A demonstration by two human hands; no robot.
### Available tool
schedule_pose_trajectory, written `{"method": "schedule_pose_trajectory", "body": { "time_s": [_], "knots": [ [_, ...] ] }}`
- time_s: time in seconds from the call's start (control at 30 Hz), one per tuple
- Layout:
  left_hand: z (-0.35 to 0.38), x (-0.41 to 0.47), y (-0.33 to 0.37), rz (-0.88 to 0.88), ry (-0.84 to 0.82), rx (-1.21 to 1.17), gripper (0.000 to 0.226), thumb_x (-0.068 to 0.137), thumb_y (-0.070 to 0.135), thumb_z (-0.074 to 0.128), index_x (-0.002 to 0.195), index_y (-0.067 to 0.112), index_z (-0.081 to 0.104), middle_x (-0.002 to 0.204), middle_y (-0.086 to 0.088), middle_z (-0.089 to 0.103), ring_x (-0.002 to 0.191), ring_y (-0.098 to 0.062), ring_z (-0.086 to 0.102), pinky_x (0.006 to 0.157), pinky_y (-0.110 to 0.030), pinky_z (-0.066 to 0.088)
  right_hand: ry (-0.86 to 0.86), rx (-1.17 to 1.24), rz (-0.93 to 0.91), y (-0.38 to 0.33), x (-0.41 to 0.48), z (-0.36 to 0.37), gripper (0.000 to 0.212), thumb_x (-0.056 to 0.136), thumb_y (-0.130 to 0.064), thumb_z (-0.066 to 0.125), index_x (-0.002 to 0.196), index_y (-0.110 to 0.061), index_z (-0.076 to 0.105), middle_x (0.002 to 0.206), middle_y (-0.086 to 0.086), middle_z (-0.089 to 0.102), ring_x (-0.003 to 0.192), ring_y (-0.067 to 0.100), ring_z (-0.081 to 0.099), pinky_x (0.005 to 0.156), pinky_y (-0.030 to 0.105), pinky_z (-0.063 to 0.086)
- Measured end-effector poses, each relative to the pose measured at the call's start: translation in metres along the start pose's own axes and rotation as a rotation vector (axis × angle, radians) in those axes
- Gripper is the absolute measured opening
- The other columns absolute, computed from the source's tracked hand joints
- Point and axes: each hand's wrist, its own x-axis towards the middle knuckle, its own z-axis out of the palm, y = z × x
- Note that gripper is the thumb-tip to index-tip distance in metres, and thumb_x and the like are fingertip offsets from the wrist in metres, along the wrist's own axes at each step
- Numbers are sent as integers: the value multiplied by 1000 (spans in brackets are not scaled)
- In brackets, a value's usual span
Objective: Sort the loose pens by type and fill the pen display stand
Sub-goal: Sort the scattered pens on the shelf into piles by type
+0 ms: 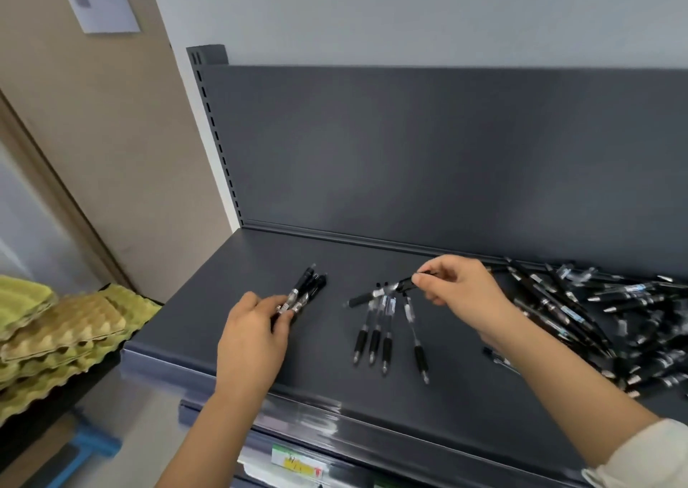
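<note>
On the dark grey shelf [320, 383] my left hand [257, 335] grips a small bundle of black pens [307, 290] by their lower ends; the bundle points up and away. My right hand [458, 294] pinches one black pen [387, 293] by its end, holding it nearly level just above a row of several clear-barrelled pens [383, 333] that lie side by side with tips toward me. A large loose heap of pens [610, 320] covers the shelf's right side. No display stand is in view.
The shelf's upright back panel [446, 152] rises behind the pens. Stacked egg cartons [56, 335] sit to the left, below shelf level. A price label [298, 463] shows on a lower shelf edge. A door and wall stand at the left.
</note>
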Motion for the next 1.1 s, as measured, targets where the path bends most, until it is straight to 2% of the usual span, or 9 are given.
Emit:
{"method": "schedule_pose_trajectory", "body": {
  "time_s": [0.1,0.23,0.33,0.43,0.53,0.67,0.83,0.97,1.1],
  "knots": [
    [-8,11,-15,-43,21,1,20,86,19,64,105,15,70,80,0,47,74,-23,54,58,-30,43,-95,81,75,-8,9,22,6,84,-17,67,82,-12,67,71,-1,62,62,10,57,56,16,48],
    [-11,24,-37,-108,-58,34,20,87,20,62,104,16,70,81,-2,47,75,-26,54,62,-34,47,-187,45,147,-14,25,54,9,84,-19,68,83,-10,67,71,0,62,60,9,58,56,19,51],
    [-8,27,-48,-129,-117,44,19,88,23,61,104,18,69,85,-3,50,80,-26,57,67,-35,49,-195,-122,143,-16,41,74,14,80,-26,71,84,-14,67,72,-1,63,64,13,61,63,31,54],
    [-6,29,-54,-148,-177,44,19,89,26,59,104,21,69,89,-3,52,86,-26,58,72,-36,51,-263,-386,44,-18,55,86,18,78,-31,73,85,-16,66,76,-8,58,69,7,55,57,19,41],
    [-4,31,-57,-138,-203,32,19,90,26,58,103,20,70,91,-4,54,89,-26,58,73,-36,50,-394,-482,-17,-16,65,95,12,79,-28,73,83,-22,63,81,-9,57,77,7,53,66,18,40],
    [-2,32,-60,-116,-220,1,20,91,29,56,100,20,71,92,-5,55,91,-25,56,76,-36,50,-488,-604,-70,-11,79,108,12,84,-21,68,94,-22,65,97,-2,56,89,14,53,83,28,46],
    [-1,32,-58,-95,-245,8,31,92,34,54,117,19,63,106,-7,58,100,-27,52,87,-39,46,-407,-752,-185,-4,89,127,23,82,-15,68,105,-21,68,102,-1,47,98,19,50,86,29,43],
    [0,30,-55,-74,-255,40,37,92,36,53,123,18,59,112,-5,57,102,-27,49,89,-38,45,-311,-689,-209,-5,87,140,32,84,-7,65,113,-17,64,106,2,45,99,23,54,86,27,43],
    [-1,31,-53,-96,-240,68,34,93,35,51,121,18,60,116,-5,56,105,-28,49,86,-40,46,-293,-647,-208,-8,79,142,41,84,-2,61,122,-18,58,114,4,51,99,22,56,89,29,45]
  ]
}}
